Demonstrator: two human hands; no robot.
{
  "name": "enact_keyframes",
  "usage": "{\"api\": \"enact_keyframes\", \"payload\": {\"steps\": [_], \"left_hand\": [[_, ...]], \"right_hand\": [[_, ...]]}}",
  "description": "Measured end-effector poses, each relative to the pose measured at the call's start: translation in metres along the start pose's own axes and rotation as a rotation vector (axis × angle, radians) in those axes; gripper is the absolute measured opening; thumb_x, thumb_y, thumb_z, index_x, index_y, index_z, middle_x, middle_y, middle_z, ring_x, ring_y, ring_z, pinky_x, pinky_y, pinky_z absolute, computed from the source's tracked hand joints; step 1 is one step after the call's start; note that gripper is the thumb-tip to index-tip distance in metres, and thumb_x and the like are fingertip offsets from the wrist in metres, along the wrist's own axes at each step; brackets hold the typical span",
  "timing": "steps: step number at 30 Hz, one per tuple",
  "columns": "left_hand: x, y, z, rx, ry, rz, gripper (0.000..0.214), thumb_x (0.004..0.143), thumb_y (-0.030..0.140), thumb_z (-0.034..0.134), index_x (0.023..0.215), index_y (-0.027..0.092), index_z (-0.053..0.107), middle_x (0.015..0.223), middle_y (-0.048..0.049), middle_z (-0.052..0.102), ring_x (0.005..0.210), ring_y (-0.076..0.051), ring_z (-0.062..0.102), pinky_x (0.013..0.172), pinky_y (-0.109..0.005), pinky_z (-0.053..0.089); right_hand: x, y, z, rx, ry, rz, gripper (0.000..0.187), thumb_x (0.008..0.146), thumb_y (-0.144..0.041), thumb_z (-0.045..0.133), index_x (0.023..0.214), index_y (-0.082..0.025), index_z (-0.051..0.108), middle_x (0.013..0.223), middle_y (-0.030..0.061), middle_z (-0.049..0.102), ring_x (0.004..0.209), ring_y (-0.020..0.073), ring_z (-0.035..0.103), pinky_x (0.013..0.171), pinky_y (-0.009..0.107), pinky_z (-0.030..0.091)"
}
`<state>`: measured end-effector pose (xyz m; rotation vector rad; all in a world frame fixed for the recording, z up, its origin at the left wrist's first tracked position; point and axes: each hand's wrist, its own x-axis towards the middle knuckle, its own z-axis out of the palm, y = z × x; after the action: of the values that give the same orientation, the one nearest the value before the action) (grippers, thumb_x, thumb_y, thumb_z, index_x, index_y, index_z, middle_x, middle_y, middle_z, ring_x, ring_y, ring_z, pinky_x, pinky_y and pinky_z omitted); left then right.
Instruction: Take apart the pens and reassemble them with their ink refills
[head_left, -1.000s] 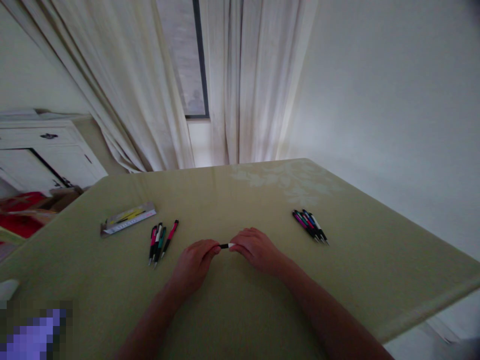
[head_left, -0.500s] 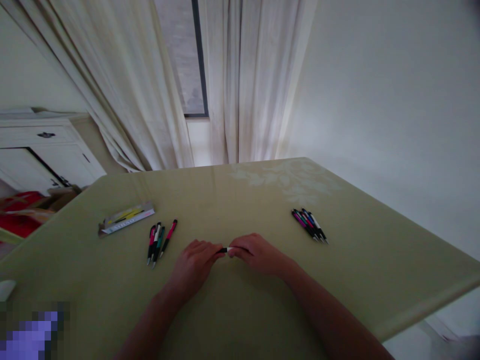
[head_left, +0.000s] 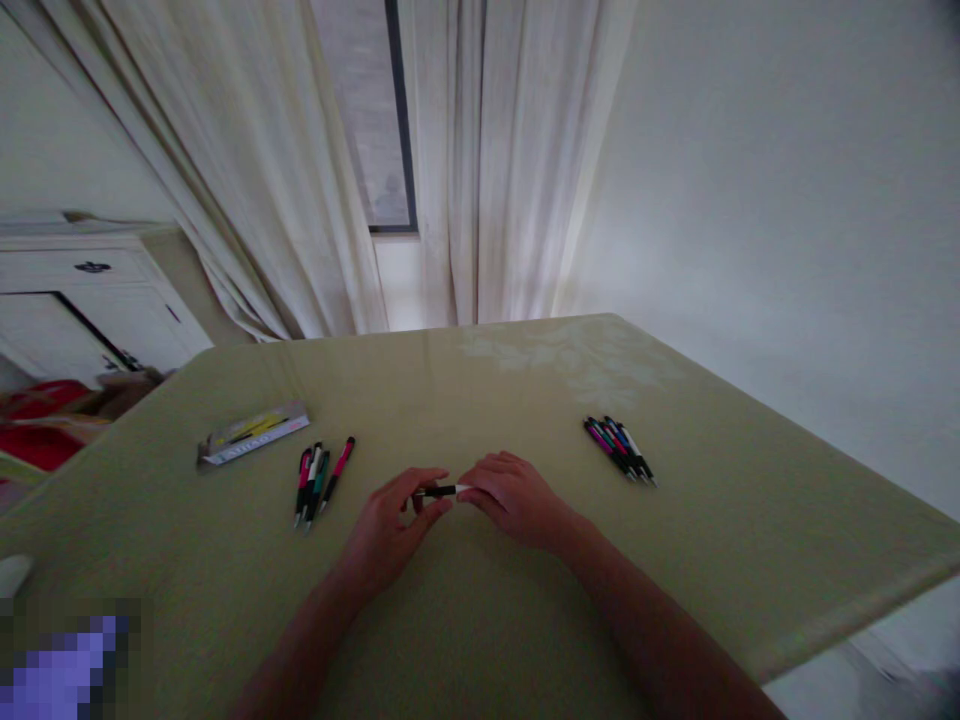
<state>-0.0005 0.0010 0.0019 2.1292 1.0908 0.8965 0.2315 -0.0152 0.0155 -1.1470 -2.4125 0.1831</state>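
A pen (head_left: 441, 491) with a black grip and a white barrel lies level between my hands, over the middle of the table. My right hand (head_left: 517, 500) is closed round its white end, which the fingers partly hide. My left hand (head_left: 390, 525) has its thumb and index finger spread apart around the black end and tip. Whether another left finger touches the tip, I cannot tell. Just left of that hand lie several pens (head_left: 313, 488) with pink, white and green barrels. More pens (head_left: 619, 450), purple, blue, red and white among them, lie side by side beyond my right hand.
A clear-topped package (head_left: 255, 435) with yellow items inside lies at the table's left. The pale green table (head_left: 465, 400) reaches to curtains (head_left: 517, 180) and a wall. A white object (head_left: 13, 575) and a blurred purple patch (head_left: 64, 665) are at lower left.
My left thumb and fingers have parted from the pen's black end, which now shows more. My right hand keeps hold of the white end. The other pens have not moved.
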Motion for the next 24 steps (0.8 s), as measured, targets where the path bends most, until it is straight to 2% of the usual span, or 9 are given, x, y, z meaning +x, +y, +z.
{"api": "enact_keyframes", "payload": {"steps": [2,4,7,11,13,17,24], "left_hand": [[0.000,-0.001,0.002,0.056,0.020,0.021,0.033,0.101,0.043,0.051,0.091,0.021,0.074,0.082,-0.0040,0.073,0.073,-0.019,0.063,0.071,-0.030,0.049],[0.000,-0.003,0.004,0.094,-0.021,-0.010,0.041,0.104,0.041,0.044,0.080,0.021,0.070,0.073,-0.0029,0.069,0.070,-0.019,0.062,0.070,-0.031,0.048],[0.000,-0.007,0.007,0.086,-0.066,-0.008,0.027,0.100,0.042,0.055,0.092,0.021,0.070,0.085,-0.0034,0.072,0.075,-0.020,0.064,0.070,-0.031,0.049],[0.001,-0.010,0.006,0.109,-0.055,0.027,0.030,0.103,0.040,0.047,0.095,0.022,0.070,0.083,-0.0030,0.069,0.074,-0.020,0.062,0.072,-0.032,0.050],[0.001,-0.010,0.006,0.113,-0.041,0.008,0.026,0.102,0.041,0.050,0.102,0.022,0.069,0.087,-0.0029,0.070,0.072,-0.019,0.061,0.071,-0.031,0.050],[0.000,-0.010,0.008,0.149,-0.025,0.029,0.028,0.104,0.041,0.049,0.095,0.022,0.066,0.088,-0.0037,0.069,0.076,-0.020,0.062,0.073,-0.032,0.050],[-0.001,-0.014,0.010,0.238,-0.017,0.091,0.024,0.105,0.039,0.049,0.099,0.022,0.065,0.088,-0.0031,0.068,0.081,-0.021,0.063,0.078,-0.035,0.050]], "right_hand": [[0.000,0.000,0.002,0.011,-0.023,0.004,0.032,0.109,-0.040,0.049,0.106,-0.018,0.073,0.096,0.0057,0.076,0.092,0.0199,0.066,0.087,0.032,0.044],[0.001,0.000,0.003,-0.010,-0.046,0.002,0.031,0.108,-0.040,0.051,0.104,-0.019,0.073,0.095,0.0054,0.075,0.091,0.0201,0.066,0.087,0.032,0.044],[0.002,-0.002,0.004,-0.051,-0.058,0.010,0.028,0.108,-0.038,0.052,0.103,-0.019,0.073,0.094,0.0058,0.074,0.090,0.0209,0.065,0.086,0.033,0.044],[0.002,0.000,0.005,-0.045,-0.052,0.004,0.025,0.107,-0.037,0.055,0.104,-0.019,0.072,0.096,0.0055,0.074,0.092,0.0211,0.064,0.087,0.033,0.044],[0.002,0.001,0.006,-0.050,-0.041,0.014,0.023,0.106,-0.036,0.055,0.104,-0.019,0.071,0.097,0.0056,0.073,0.092,0.0213,0.063,0.087,0.033,0.044],[0.002,0.001,0.006,-0.053,-0.034,0.040,0.020,0.106,-0.034,0.057,0.106,-0.019,0.069,0.097,0.0062,0.072,0.091,0.0214,0.062,0.085,0.033,0.044],[0.002,-0.001,0.006,-0.070,-0.039,0.044,0.017,0.105,-0.032,0.057,0.105,-0.019,0.069,0.097,0.0056,0.071,0.092,0.0214,0.062,0.085,0.033,0.044]]}}
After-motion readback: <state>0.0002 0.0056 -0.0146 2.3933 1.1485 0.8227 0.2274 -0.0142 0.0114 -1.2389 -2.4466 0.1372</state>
